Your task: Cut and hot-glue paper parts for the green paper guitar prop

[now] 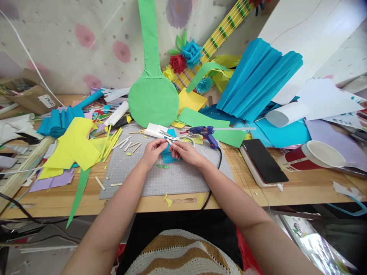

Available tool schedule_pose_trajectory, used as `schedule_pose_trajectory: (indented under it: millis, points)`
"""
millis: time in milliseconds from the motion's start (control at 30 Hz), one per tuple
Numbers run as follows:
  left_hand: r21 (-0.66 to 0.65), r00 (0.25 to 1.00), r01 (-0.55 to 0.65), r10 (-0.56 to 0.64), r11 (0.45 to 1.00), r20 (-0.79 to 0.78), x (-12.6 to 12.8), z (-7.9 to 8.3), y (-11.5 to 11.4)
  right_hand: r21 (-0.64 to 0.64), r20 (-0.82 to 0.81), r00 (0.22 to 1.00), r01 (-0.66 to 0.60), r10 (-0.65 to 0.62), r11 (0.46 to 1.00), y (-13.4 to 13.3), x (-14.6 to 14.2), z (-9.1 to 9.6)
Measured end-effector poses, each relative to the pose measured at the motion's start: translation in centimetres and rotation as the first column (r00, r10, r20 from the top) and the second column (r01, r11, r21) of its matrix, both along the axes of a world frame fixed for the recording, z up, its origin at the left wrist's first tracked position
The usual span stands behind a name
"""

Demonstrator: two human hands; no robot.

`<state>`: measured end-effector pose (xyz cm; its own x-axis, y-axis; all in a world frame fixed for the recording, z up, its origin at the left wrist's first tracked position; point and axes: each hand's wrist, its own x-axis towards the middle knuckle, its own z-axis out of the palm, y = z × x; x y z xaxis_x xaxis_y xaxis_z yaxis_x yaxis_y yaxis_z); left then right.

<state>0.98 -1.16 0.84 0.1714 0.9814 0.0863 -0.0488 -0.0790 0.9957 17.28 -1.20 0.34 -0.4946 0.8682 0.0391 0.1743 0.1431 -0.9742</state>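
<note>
Above the grey cutting mat (195,179), my left hand (154,152) and my right hand (186,152) meet fingertip to fingertip. Both pinch a small white stick (169,142), mostly covered by the fingers. Just behind the fingers are scissors (172,136) with pale handles, partly hidden by my right hand. Blue paper (168,157) shows beneath my hands, with a thin green scrap (162,166) nearer me. A white paper roll (156,130) lies behind my left hand. Short white sticks (125,144) are scattered to its left.
A blue glue gun (205,133) with a trailing black cable lies behind my right hand. Farther back stands a green paper-covered banjo shape (154,100). To the right are a phone (263,160) and a paper cup (312,156); yellow paper (75,143) lies left.
</note>
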Motion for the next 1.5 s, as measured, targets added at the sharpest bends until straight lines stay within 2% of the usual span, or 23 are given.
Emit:
schedule_pose_trajectory:
  millis: [167, 267, 333, 367, 400, 467, 533, 567, 700, 867, 933, 1000, 1133, 1233, 1333, 1500]
  points:
    - [-0.050, 1.000, -0.031, 0.031, 0.998, -0.002, 0.1, -0.1, 0.0, -0.010, 0.043, 0.998, -0.047, 0.048, 0.999, -0.1, 0.3, -0.1]
    - [-0.085, 0.999, -0.047, 0.046, 0.995, -0.008, 0.1, -0.4, 0.2, 0.040, 0.125, 0.991, -0.054, 0.048, 0.998, -0.3, 0.2, 0.2]
    - [-0.104, 0.996, -0.083, 0.082, 0.991, -0.017, 0.1, -0.6, 0.3, 0.114, 0.205, 0.979, -0.013, -0.011, 0.993, -0.3, 0.2, 0.5]
    - [-0.114, 0.994, -0.109, 0.108, 0.987, -0.014, 0.1, -0.6, 0.3, 0.165, 0.249, 0.965, 0.045, -0.086, 0.985, -0.2, 0.3, 0.6]
    - [-0.122, 0.991, -0.137, 0.137, 0.983, -0.008, 0.1, -0.6, 0.4, 0.233, 0.297, 0.936, 0.124, -0.192, 0.965, -0.2, 0.5, 0.8]
    - [-0.134, 0.980, -0.194, 0.197, 0.972, 0.011, 0.0, -0.6, 0.5, 0.412, 0.385, 0.821, 0.255, -0.421, 0.875, 0.1, 1.0, 0.9]
    - [-0.134, 0.968, -0.242, 0.248, 0.961, 0.032, -0.2, -0.5, 0.6, 0.577, 0.464, 0.681, 0.252, -0.566, 0.777, 0.3, 1.7, 0.9]
    - [-0.133, 0.962, -0.262, 0.269, 0.956, 0.041, -0.3, -0.5, 0.6, 0.624, 0.506, 0.626, 0.209, -0.593, 0.753, 0.4, 2.0, 0.8]
    - [-0.167, 0.948, -0.284, 0.303, 0.944, 0.096, -0.5, -0.5, 0.7, 0.638, 0.654, 0.485, 0.057, -0.580, 0.768, 0.5, 2.2, 0.3]
    - [-0.237, 0.948, -0.228, 0.271, 0.944, 0.167, -0.4, -0.1, 0.4, 0.611, 0.733, 0.409, -0.043, -0.544, 0.791, 0.6, 1.2, 0.0]
    - [-0.250, 0.950, -0.193, 0.245, 0.949, 0.195, -0.4, 0.1, 0.3, 0.603, 0.733, 0.426, -0.047, -0.530, 0.796, 0.6, 1.1, 0.2]
    - [-0.265, 0.951, -0.164, 0.224, 0.950, 0.213, -0.5, 0.3, 0.2, 0.590, 0.708, 0.486, -0.009, -0.512, 0.807, 0.5, 1.4, 0.6]
    - [-0.304, 0.954, -0.142, 0.212, 0.942, 0.213, -0.8, 0.3, 0.2, 0.466, 0.570, 0.703, 0.152, -0.426, 0.872, 0.3, 2.6, 1.4]
    - [-0.311, 0.952, -0.151, 0.223, 0.938, 0.209, -0.8, 0.2, 0.3, 0.407, 0.451, 0.813, 0.180, -0.369, 0.896, 0.2, 3.4, 1.6]
    - [-0.298, 0.944, -0.175, 0.246, 0.939, 0.221, -0.7, 0.2, 0.3, 0.416, 0.453, 0.831, 0.125, -0.324, 0.901, 0.1, 3.4, 1.5]
    - [-0.278, 0.939, -0.159, 0.231, 0.947, 0.253, -0.7, 0.1, 0.4, 0.487, 0.547, 0.788, -0.025, -0.283, 0.873, -0.3, 2.6, 1.6]
